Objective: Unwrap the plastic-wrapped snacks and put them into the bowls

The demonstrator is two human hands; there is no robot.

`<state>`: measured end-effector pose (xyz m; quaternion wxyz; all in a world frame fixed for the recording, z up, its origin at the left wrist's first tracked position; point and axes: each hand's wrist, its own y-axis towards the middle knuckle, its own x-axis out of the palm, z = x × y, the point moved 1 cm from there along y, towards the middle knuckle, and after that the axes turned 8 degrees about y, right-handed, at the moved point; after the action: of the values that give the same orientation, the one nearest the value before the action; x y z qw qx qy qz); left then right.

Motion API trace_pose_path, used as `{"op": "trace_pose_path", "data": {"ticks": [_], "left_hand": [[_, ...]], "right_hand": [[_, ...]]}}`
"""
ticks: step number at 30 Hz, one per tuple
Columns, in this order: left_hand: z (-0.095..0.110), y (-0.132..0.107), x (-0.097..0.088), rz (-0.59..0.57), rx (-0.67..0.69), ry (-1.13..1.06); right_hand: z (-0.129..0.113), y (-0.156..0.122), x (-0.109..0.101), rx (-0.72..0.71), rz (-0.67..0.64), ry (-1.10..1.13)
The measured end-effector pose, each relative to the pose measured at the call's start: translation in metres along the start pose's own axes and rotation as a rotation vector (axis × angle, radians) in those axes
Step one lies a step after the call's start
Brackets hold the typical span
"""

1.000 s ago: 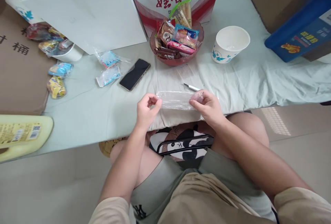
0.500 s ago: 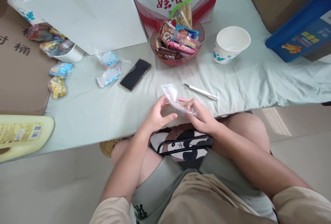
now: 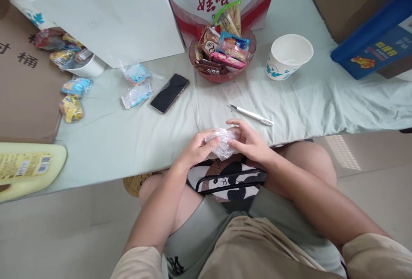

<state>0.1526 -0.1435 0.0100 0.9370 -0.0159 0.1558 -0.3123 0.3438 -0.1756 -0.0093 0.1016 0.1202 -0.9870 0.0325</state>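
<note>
Head view: a person sits at a cloth-covered table (image 3: 109, 141), both bare hands meeting over its near edge.
Plastic film: the clear, crumpled plastic film (image 3: 222, 147) is bunched between the two hands, just above the lap and in front of the table's edge.
Left hand: the left hand (image 3: 196, 148) grips the film, its thumb pressed on the near face and its fingers mostly out of sight behind.
Right hand: the right hand (image 3: 255, 145) touches the film's right side with its thumb, while the index finger stands raised; whether it grips, I cannot tell, since the other fingers are partly hidden.
Pen-like tool: a white pen-like tool (image 3: 252, 115) with a dark, pointed tip lies flat on the cloth, just beyond the right hand.
Bowl: a reddish see-through bowl (image 3: 214, 77) is heaped with wrapped snacks (image 3: 230, 60), in front of a white-and-red box (image 3: 183, 13).
Paper cup: a white paper cup (image 3: 283, 72) with blue leaves stands upright to the right of the bowl.
Phone: a dark-screened phone (image 3: 170, 93) lies left of the bowl, near two clear-and-blue wrappers (image 3: 137, 95).
Far left: a blue packet (image 3: 76, 86) and a yellow packet (image 3: 71, 108) lie beside each other.
</note>
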Motion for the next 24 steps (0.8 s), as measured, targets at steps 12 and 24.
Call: {"op": "trace_pose_path", "data": {"ticks": [12, 24], "left_hand": [[0.001, 0.013, -0.007, 0.092, -0.007, 0.101], [0.009, 0.017, -0.011, 0.049, -0.016, 0.262]], "right_hand": [[-0.049, -0.01, -0.053, -0.017, 0.341, -0.15], [-0.146, 0.133, -0.174, 0.116, 0.488, -1.424]]}}
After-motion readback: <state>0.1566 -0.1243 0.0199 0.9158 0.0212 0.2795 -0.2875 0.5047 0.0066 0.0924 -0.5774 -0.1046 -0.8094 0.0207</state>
